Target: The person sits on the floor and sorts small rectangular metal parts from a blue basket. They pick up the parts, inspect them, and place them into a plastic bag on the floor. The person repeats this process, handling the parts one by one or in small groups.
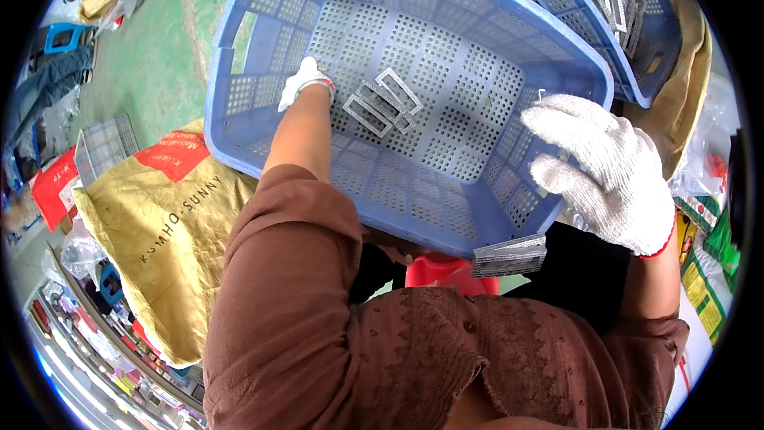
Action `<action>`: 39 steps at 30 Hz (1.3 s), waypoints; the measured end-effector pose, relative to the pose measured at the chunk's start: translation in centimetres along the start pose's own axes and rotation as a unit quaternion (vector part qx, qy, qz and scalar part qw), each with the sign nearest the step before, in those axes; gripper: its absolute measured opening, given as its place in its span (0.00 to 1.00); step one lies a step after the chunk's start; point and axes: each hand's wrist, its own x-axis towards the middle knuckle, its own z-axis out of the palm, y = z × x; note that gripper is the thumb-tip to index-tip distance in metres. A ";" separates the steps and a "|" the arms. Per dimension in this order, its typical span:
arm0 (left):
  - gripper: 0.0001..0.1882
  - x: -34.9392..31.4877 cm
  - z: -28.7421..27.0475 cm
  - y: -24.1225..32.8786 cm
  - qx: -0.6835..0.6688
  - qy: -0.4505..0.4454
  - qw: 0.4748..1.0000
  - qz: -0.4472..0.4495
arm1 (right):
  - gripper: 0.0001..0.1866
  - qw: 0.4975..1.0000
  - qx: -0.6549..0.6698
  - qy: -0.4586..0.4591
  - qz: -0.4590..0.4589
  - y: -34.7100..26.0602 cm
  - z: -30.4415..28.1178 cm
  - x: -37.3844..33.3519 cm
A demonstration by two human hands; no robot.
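A large blue perforated plastic basket [485, 191] is tilted in front of me. Several flat grey rectangular frames [387, 103] lie loosely overlapped on its floor. My left hand [305, 82], in a white knit glove, reaches inside by the left wall, left of these frames. Its fingers are foreshortened, so their grip is unclear. My right hand [601, 167], gloved likewise, hovers over the right rim with fingers apart and nothing visible in them. A loose thread sticks up near its fingertips. Below the near rim sits a small stack of grey frames [509, 256], close to my dark trousers.
Another blue basket [654, 80] holding many grey frames stands at the upper right, beside brown paper. A yellow-brown sack [171, 247] lies left of my arm. Something red [446, 272] shows below the basket. Green floor [159, 64] extends at the upper left.
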 end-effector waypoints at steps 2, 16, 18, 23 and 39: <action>0.33 1.5 1.0 -0.6 -0.064 -0.013 0.997 -0.028 | 0.22 1.000 0.002 -0.002 -0.008 0.2 0.0 0.2; 0.29 3.7 3.2 -1.1 0.110 -0.075 0.983 0.123 | 0.21 1.000 0.016 0.010 -0.025 0.1 -0.5 0.3; 0.27 4.5 3.4 -0.9 0.080 -0.067 0.987 0.123 | 0.21 0.999 0.009 0.018 -0.031 0.0 -0.5 0.0; 0.20 0.4 0.1 0.8 0.186 -0.025 0.959 0.213 | 0.21 0.998 -0.016 0.045 -0.047 0.3 -0.6 -0.7; 0.70 -11.1 7.8 7.4 -0.509 -0.080 0.847 -0.132 | 0.20 0.995 -0.033 0.066 -0.066 0.1 -1.0 -1.3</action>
